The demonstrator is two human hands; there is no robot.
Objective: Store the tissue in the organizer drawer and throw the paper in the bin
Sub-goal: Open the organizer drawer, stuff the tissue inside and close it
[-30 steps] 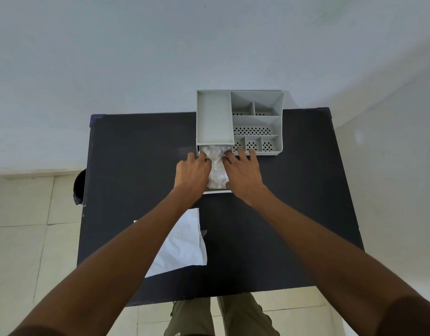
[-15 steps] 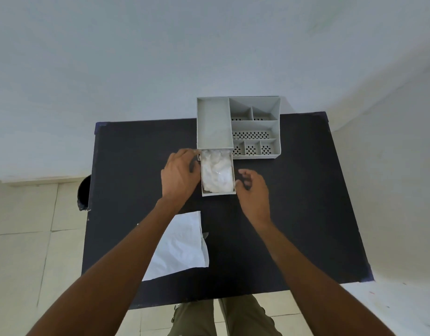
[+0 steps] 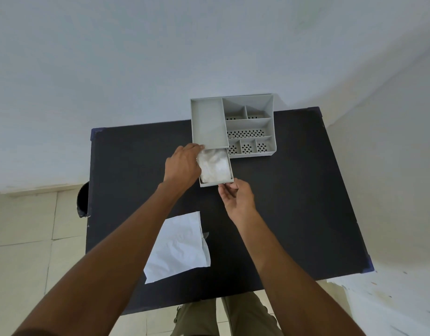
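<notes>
Two jobs, neither finished. Far left, the bin (image 3: 82, 202) peeks out beside the desk (image 3: 294, 202), and the paper (image 3: 178, 248) lies flat near the front edge, untouched. Left hand (image 3: 182, 167) braces the organizer (image 3: 233, 127), grip loose, holding nothing. Tissue (image 3: 214, 167) sits puffed up in the half-open drawer (image 3: 216, 183), just beside that hand. Right hand (image 3: 237, 198) has its fingertips, narrow, at the drawer front. Risk I see: pushing it shut could jam the tissue under the top edge.
</notes>
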